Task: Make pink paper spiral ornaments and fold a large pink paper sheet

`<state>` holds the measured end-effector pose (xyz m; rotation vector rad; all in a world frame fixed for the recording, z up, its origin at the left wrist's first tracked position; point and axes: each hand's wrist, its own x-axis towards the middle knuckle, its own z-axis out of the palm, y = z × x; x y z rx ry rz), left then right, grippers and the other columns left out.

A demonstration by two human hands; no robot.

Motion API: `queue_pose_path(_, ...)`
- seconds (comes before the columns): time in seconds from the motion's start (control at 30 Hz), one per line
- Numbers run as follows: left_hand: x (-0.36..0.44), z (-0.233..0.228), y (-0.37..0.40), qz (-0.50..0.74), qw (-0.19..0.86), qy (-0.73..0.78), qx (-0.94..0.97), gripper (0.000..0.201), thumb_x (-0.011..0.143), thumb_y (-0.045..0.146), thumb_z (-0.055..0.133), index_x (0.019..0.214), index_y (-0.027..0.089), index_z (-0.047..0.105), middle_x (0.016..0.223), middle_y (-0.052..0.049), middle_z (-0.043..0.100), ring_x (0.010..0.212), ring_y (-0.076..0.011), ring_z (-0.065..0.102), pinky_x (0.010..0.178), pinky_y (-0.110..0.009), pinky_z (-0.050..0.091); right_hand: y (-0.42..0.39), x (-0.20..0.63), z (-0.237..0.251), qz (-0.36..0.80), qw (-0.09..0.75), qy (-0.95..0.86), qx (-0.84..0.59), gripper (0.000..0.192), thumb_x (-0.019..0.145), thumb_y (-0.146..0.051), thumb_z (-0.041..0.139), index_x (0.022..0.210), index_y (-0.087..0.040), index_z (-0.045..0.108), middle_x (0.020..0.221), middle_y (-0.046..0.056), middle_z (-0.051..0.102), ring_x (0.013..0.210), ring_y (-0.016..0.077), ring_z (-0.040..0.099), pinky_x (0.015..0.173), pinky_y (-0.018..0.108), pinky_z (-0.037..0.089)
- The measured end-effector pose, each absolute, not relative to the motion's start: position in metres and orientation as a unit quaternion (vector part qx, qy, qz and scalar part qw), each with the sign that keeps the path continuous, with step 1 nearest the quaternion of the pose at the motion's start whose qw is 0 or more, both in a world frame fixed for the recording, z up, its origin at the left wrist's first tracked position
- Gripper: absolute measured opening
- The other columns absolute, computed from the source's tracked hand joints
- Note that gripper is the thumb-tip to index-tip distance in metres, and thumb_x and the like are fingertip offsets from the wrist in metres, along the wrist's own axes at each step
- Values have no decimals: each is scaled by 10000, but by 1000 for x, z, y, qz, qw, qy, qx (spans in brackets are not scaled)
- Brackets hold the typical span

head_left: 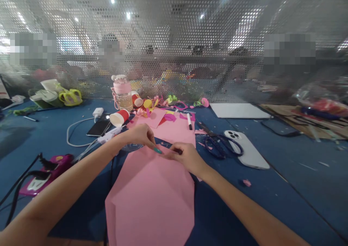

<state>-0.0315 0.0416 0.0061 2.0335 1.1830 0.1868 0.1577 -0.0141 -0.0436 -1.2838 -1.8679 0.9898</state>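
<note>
Large pink paper [154,199], matte, creased and angular-edged, sits front and centre, its long axis running away from the viewer, narrower end farthest. The left hand [143,134] and right hand [187,157] pinch that far edge. Around spreads a dark blue, scrap-strewn bench [272,191]; behind, a perforated metal screen [174,28].

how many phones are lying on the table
2. A white phone lies on the right, next to the blue-handled scissors; a black phone lies on the left, beside the red-and-white cup. Others could be hidden under things.
</note>
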Motion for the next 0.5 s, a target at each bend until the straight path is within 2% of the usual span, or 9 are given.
queue_pose_path(0.17, -31, 4, 43, 81, 358, 437, 821, 214, 549, 306, 693, 624, 106, 685, 524, -2, 592, 503, -84, 454, 474, -182, 321, -14, 158, -44, 372, 321, -715, -497, 323, 637, -453, 635, 547, -149, 574, 514, -39, 432, 515, 80, 333, 479, 217, 265)
queue_pose_path(0.27, -31, 4, 44, 76, 366, 411, 832, 234, 606, 331, 651, 653, 105, 690, 482, 22, 538, 476, -68, 397, 461, -179, 287, -13, 159, -45, 371, 318, -719, -494, 314, 652, -448, 623, 564, -150, 578, 530, -36, 454, 520, 81, 353, 480, 212, 275)
queue_pose_path(0.37, -33, 6, 44, 68, 377, 390, 838, 263, 636, 353, 614, 590, 98, 658, 435, 41, 453, 449, -58, 334, 441, -184, 249, -13, 159, -46, 365, 317, -726, -488, 321, 671, -451, 603, 562, -151, 568, 538, -30, 470, 525, 83, 372, 484, 211, 286)
queue_pose_path(0.5, -34, 9, 45, 45, 397, 367, 840, 206, 656, 283, 556, 544, 113, 586, 464, 39, 447, 459, -63, 345, 448, -183, 258, -12, 160, -47, 346, 310, -741, -485, 330, 685, -453, 590, 555, -151, 568, 544, -23, 481, 534, 88, 378, 492, 215, 289)
